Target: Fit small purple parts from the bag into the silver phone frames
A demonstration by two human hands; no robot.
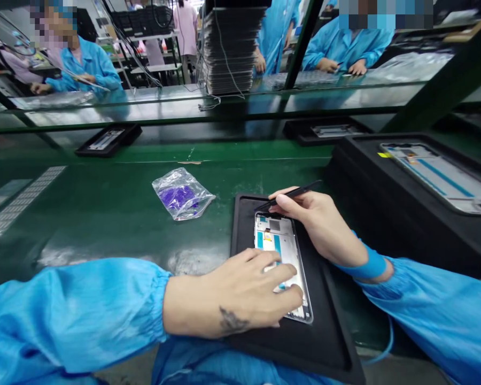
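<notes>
A silver phone frame [278,243] lies in a black tray [324,331] on the green bench in front of me. My left hand [244,294] rests flat on the lower half of the frame, fingers spread over it. My right hand [320,222] sits at the frame's upper right corner, pinching black tweezers [292,195] whose tip points left over the top edge of the frame. Both my sleeves are blue.
A small clear bag of purple parts [182,193] lies left of the tray. A stack of black trays with another frame [441,176] stands at the right. Two more trays [108,140] sit on the far belt. Other people in blue coats work beyond the shelf.
</notes>
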